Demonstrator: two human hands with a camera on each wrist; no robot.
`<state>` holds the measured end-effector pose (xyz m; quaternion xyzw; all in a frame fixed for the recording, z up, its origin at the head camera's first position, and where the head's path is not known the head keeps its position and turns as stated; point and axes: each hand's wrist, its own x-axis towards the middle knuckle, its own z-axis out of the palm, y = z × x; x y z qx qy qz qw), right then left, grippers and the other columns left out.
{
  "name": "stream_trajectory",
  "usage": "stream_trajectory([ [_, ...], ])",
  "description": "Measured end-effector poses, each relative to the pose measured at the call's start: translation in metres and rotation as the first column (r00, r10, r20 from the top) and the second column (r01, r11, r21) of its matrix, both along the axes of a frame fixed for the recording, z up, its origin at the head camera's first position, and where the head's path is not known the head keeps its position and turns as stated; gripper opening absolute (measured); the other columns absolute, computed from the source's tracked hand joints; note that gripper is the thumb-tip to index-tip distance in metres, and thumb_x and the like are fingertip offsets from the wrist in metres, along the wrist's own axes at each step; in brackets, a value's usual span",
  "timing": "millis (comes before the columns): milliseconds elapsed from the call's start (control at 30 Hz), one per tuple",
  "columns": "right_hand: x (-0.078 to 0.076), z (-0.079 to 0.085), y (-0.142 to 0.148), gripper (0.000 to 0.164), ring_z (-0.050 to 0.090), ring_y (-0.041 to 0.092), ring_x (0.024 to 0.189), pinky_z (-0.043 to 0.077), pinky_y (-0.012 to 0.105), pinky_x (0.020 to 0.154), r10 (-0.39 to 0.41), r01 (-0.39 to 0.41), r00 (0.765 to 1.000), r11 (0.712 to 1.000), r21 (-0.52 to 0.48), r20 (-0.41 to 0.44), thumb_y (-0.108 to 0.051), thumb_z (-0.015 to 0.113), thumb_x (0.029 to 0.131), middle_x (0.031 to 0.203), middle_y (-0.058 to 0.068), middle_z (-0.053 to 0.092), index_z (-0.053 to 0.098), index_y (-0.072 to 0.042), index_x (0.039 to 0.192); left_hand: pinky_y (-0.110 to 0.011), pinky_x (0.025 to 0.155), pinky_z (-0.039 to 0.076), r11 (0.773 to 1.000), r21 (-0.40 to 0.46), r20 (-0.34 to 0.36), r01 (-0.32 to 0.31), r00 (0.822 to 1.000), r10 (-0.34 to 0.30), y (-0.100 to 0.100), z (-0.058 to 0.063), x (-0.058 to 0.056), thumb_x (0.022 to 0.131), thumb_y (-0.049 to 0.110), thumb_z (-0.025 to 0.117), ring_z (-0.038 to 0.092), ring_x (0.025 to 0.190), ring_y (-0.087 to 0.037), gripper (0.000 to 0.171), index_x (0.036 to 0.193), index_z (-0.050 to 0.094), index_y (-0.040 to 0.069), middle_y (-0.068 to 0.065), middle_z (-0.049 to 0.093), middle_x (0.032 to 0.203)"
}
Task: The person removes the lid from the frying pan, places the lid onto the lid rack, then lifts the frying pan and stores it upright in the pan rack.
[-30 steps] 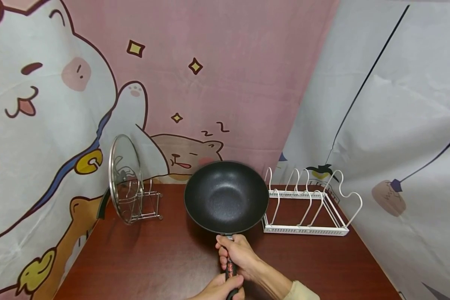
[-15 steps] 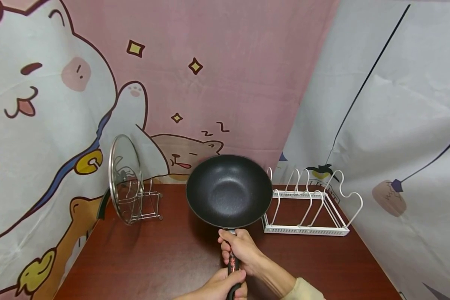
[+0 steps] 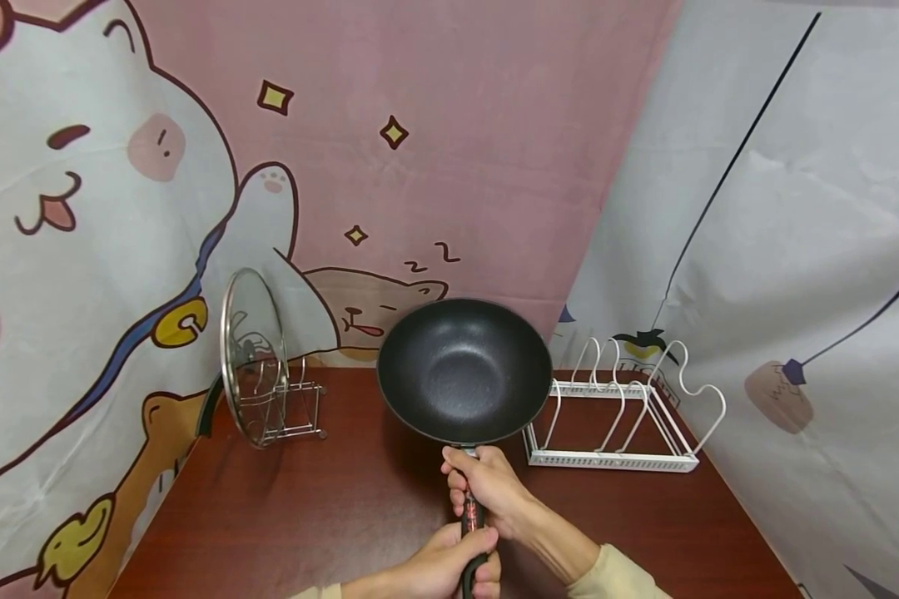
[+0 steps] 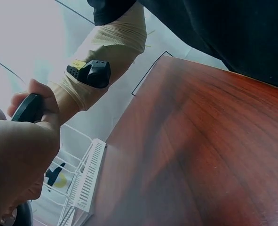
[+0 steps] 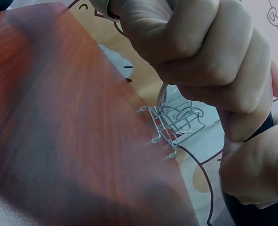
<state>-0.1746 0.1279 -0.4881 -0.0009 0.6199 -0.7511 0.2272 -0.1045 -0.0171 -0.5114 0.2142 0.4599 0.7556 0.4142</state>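
Note:
A black wok (image 3: 464,374) hangs above the table, its bowl tilted so the inside faces the head camera. My right hand (image 3: 490,491) grips the dark handle (image 3: 472,514) close to the bowl, thumb lying along the top. Lower down, my left hand (image 3: 453,559) wraps the same handle near its end. Both hands overlap closely in the wrist views, where most of the wok is out of sight. In the head view, the bowl's right rim overlaps the near-left corner of a white rack (image 3: 614,459).
A glass lid (image 3: 253,358) with a metal rim stands upright in a small wire rack (image 3: 295,431) at the back left. The brown table (image 3: 292,516) meets cartoon-printed cloth (image 3: 494,150) behind and grey cloth (image 3: 794,208) on the right.
The wok has risen and shifted slightly right, with both hands moving along with it. Both hands keep their grip on the handle. The lid and the racks have stayed put.

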Motion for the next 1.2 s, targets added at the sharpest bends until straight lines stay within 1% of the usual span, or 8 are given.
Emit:
stream_trajectory([
  [167, -0.001, 0.005, 0.003, 0.025, 0.051, 0.007, 0.053, 0.049, 0.023, 0.054, 0.000, 0.000, 1.000, 1.000, 0.010, -0.006, -0.027, 0.064, 0.114, 0.064, -0.009, 0.048, 0.061, -0.009, 0.097, -0.017, 0.066, 0.043, 0.998, 0.054, -0.028, 0.010, 1.000, -0.009, 0.002, 0.002, -0.002, 0.123, 0.024, 0.039, 0.048, 0.067, 0.000, 0.042, 0.082, 0.045, 0.017, 0.016, 0.049, 0.074],
  [267, -0.001, 0.010, 0.003, 0.025, 0.051, 0.007, 0.054, 0.049, 0.023, 0.054, 0.001, -0.001, 1.000, 1.000, 0.015, -0.012, -0.027, 0.063, 0.114, 0.064, -0.009, 0.049, 0.060, -0.009, 0.097, -0.017, 0.068, 0.043, 0.996, 0.087, -0.028, 0.027, 0.999, -0.025, 0.003, 0.004, -0.003, 0.123, 0.023, 0.038, 0.048, 0.068, 0.000, 0.041, 0.083, 0.046, 0.018, 0.016, 0.049, 0.075],
  [367, -0.002, 0.014, 0.003, 0.026, 0.051, 0.007, 0.054, 0.049, 0.022, 0.054, -0.003, 0.003, 1.000, 1.000, 0.016, -0.014, -0.028, 0.064, 0.114, 0.064, -0.009, 0.048, 0.060, -0.008, 0.098, -0.018, 0.069, 0.045, 0.994, 0.100, -0.023, 0.044, 0.999, -0.042, 0.003, 0.007, -0.005, 0.123, 0.024, 0.037, 0.048, 0.068, 0.000, 0.040, 0.084, 0.046, 0.018, 0.016, 0.049, 0.076],
  [500, -0.002, 0.020, 0.004, 0.026, 0.050, 0.007, 0.055, 0.050, 0.022, 0.054, -0.009, 0.010, 1.000, 1.000, 0.016, -0.018, -0.029, 0.066, 0.113, 0.065, -0.009, 0.048, 0.059, -0.008, 0.099, -0.020, 0.071, 0.048, 0.992, 0.103, -0.001, 0.066, 0.998, -0.066, 0.003, 0.013, -0.006, 0.124, 0.025, 0.036, 0.047, 0.069, 0.000, 0.038, 0.088, 0.046, 0.018, 0.015, 0.047, 0.077],
  [633, -0.003, 0.023, 0.006, 0.025, 0.050, 0.008, 0.055, 0.049, 0.022, 0.054, -0.012, 0.012, 1.000, 1.000, 0.021, -0.019, -0.028, 0.063, 0.115, 0.065, -0.009, 0.048, 0.059, -0.008, 0.099, -0.021, 0.072, 0.050, 0.991, 0.114, 0.000, 0.076, 0.997, -0.077, 0.004, 0.017, -0.007, 0.124, 0.025, 0.035, 0.047, 0.070, -0.001, 0.037, 0.090, 0.046, 0.018, 0.014, 0.047, 0.079],
  [733, -0.004, 0.026, 0.007, 0.025, 0.049, 0.008, 0.054, 0.049, 0.022, 0.053, -0.020, 0.021, 1.000, 1.000, 0.022, -0.017, -0.027, 0.062, 0.115, 0.064, -0.010, 0.047, 0.060, -0.008, 0.098, -0.022, 0.073, 0.052, 0.990, 0.123, -0.001, 0.076, 0.997, -0.077, 0.005, 0.021, -0.007, 0.124, 0.026, 0.036, 0.047, 0.070, -0.002, 0.037, 0.089, 0.046, 0.018, 0.013, 0.046, 0.079],
  [933, -0.004, 0.035, 0.009, 0.025, 0.049, 0.008, 0.054, 0.049, 0.022, 0.052, -0.033, 0.034, 0.999, 0.999, 0.028, -0.027, -0.027, 0.064, 0.113, 0.064, -0.009, 0.047, 0.059, -0.008, 0.098, -0.022, 0.073, 0.053, 0.991, 0.114, 0.019, 0.069, 0.997, -0.072, 0.008, 0.030, -0.006, 0.124, 0.027, 0.039, 0.047, 0.070, -0.003, 0.037, 0.089, 0.045, 0.017, 0.012, 0.045, 0.080],
  [1200, -0.002, 0.046, 0.013, 0.026, 0.049, 0.007, 0.054, 0.048, 0.022, 0.052, -0.032, 0.033, 0.999, 0.999, 0.030, -0.028, -0.028, 0.066, 0.113, 0.064, -0.009, 0.048, 0.058, -0.007, 0.100, -0.022, 0.072, 0.053, 0.993, 0.107, 0.034, 0.057, 0.998, -0.061, 0.014, 0.039, -0.005, 0.124, 0.029, 0.041, 0.046, 0.069, -0.004, 0.033, 0.093, 0.046, 0.017, 0.011, 0.045, 0.080],
])
